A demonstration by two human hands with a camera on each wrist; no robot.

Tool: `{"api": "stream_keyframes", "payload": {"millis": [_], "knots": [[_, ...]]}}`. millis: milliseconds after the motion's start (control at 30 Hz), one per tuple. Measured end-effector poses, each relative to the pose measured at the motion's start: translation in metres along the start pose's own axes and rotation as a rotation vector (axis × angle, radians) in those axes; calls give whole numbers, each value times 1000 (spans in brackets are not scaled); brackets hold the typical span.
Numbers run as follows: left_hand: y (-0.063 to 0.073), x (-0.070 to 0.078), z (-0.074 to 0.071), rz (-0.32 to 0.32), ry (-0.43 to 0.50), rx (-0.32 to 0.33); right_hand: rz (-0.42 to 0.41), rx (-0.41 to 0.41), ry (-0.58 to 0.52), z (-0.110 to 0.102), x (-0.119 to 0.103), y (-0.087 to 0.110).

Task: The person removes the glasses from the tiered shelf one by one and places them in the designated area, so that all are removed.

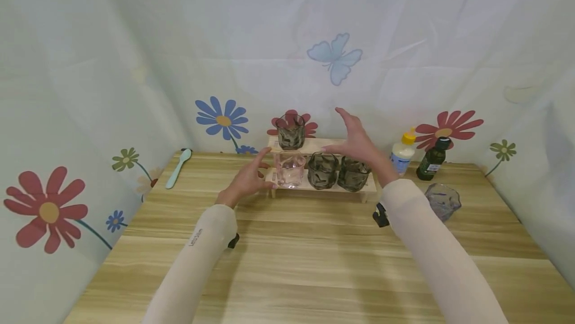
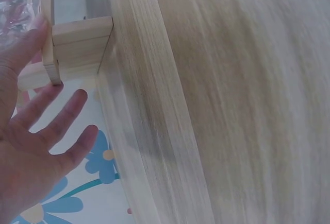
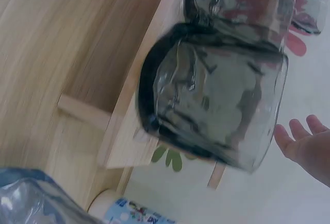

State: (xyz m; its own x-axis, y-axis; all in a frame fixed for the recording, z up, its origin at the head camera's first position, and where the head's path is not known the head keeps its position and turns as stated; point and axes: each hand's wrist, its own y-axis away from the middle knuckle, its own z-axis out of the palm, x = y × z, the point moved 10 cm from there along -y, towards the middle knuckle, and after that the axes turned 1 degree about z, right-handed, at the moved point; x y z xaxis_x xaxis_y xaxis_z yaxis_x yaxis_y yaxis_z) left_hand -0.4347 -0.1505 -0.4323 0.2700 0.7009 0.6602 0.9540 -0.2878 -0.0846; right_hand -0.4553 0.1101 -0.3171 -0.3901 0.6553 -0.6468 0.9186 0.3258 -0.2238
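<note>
A small two-tier wooden rack [image 1: 314, 145] stands at the back of the table. My left hand [image 1: 247, 178] is at its left end; in the left wrist view the thumb and one fingertip touch the shelf end [image 2: 49, 54], other fingers spread. My right hand [image 1: 358, 140] hovers with spread fingers over the rack's right part, holding nothing. One grey glass [image 1: 291, 134] sits on the upper tier's left. Along the lower tier are a clear pinkish glass [image 1: 290, 170], a grey glass [image 1: 322, 171] and another grey glass [image 1: 354, 174], which looms large in the right wrist view.
To the right stands a clear bluish glass [image 1: 442, 201] on the wooden table [image 1: 296, 264]. Behind it are a yellow-capped white bottle [image 1: 402, 153] and a dark green bottle [image 1: 433, 160]. A pale green spoon [image 1: 178, 169] lies at the back left. A flowered curtain [image 1: 269, 24] hangs behind.
</note>
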Motion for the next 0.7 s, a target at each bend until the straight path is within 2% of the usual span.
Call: {"api": "stream_keyframes", "payload": {"millis": [233,467,700], "knots": [[2,0,0,-4,-10,5,-16,-12,5,24,-19,-16],[2,1,-2,-3,-15,11,-25,-9,-40,40,-44,-27],[2,2,-2,-8,-17,8,-30,1,-70,53,-57,-37]]}}
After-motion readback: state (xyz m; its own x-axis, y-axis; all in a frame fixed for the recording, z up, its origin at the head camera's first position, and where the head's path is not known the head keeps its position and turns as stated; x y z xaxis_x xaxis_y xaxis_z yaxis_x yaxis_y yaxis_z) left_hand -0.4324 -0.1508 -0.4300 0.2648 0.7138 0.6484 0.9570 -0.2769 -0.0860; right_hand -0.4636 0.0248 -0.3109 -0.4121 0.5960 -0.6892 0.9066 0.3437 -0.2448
